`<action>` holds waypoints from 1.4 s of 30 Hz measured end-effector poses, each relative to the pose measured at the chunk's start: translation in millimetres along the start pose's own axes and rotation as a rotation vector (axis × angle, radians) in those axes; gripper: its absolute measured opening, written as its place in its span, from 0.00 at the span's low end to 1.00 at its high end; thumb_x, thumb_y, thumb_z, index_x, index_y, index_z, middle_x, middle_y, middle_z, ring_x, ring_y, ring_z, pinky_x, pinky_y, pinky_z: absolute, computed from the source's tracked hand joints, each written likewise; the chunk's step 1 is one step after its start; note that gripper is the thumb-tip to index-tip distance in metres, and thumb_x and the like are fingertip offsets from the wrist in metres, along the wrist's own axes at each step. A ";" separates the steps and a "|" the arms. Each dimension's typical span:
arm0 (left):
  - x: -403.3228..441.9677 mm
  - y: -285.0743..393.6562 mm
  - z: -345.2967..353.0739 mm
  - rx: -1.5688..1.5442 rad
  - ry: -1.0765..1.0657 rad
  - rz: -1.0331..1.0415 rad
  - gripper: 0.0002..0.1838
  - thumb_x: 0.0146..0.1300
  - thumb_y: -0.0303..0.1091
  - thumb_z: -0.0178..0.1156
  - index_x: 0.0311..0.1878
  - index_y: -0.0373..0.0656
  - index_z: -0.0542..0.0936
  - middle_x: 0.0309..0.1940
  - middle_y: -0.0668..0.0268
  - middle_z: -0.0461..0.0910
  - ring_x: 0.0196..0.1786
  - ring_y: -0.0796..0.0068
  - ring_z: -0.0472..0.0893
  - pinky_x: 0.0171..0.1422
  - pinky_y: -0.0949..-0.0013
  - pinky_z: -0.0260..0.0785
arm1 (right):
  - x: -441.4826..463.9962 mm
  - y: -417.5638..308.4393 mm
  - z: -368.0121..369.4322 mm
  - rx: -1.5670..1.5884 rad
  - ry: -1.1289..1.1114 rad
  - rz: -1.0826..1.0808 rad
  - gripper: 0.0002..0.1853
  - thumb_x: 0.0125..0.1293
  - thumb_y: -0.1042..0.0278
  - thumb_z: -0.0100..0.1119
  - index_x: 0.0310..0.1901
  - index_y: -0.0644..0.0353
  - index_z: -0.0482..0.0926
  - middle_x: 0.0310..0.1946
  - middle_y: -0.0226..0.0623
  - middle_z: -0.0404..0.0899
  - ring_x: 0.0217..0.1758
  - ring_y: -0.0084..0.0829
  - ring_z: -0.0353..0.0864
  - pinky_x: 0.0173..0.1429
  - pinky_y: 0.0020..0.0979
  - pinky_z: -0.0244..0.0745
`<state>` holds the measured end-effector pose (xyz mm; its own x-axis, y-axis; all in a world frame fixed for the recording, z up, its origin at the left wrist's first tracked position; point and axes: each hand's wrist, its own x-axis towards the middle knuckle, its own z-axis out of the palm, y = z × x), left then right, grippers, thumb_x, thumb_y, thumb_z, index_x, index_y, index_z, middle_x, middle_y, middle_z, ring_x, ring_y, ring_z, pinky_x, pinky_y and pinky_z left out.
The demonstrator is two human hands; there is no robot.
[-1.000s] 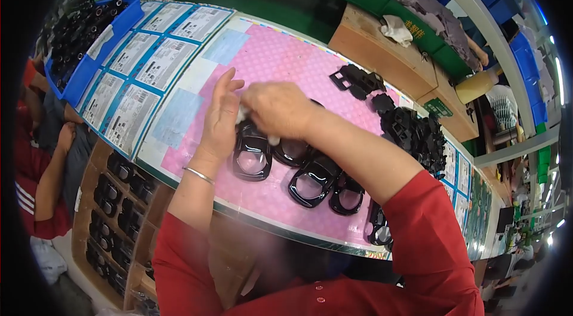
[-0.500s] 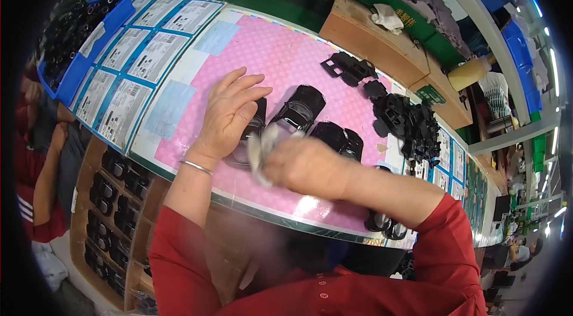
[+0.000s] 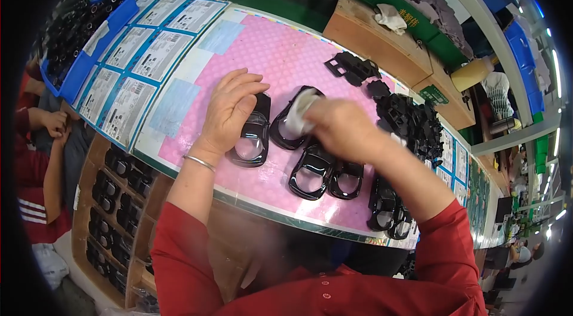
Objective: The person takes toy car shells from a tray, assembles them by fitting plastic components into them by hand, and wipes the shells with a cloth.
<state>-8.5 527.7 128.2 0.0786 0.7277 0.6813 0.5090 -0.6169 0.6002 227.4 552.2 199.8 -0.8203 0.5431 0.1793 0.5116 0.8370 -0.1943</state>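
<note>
Pink matting [image 3: 280, 47] covers the tabletop [image 3: 197, 68]; my right hand [image 3: 340, 125] pinches a white cloth [image 3: 298, 114] against one black frame [image 3: 278, 131]. My left hand [image 3: 230, 113], loosely open, is beside another frame [image 3: 258, 125]. One wipe looks underway; which are finished, I can't tell.

Even, fairly bright light covers the pink-matted surface [image 3: 286, 47], with a soft patch of glare toward its near edge and sharp highlights on the glossy black plastic housings [image 3: 319, 159]. Narrow white tube lights [image 3: 560, 71] glow at the far right. Wide-angle distortion bows straight edges, and the corners fall to black. Motion blurs the white cloth [image 3: 296, 114] and the right hand's fingers [image 3: 317, 115]. Below the surface, a dim haze seems to veil detail.
</note>
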 end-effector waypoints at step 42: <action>-74.3 128.9 53.0 0.216 -0.145 -0.005 0.29 0.41 0.40 0.74 0.42 0.38 0.70 0.38 0.56 0.72 0.39 0.53 0.71 0.42 0.56 0.63 | -47.8 -30.4 16.7 -0.097 0.192 0.038 0.08 0.46 0.73 0.58 0.32 0.59 0.80 0.33 0.37 0.76 0.39 0.40 0.75 0.42 0.37 0.73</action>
<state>96.7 410.0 132.7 0.1899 0.7753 0.6024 0.6799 -0.5465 0.4890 246.7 499.6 181.0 -0.7412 0.5692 0.3559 0.5707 0.8134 -0.1125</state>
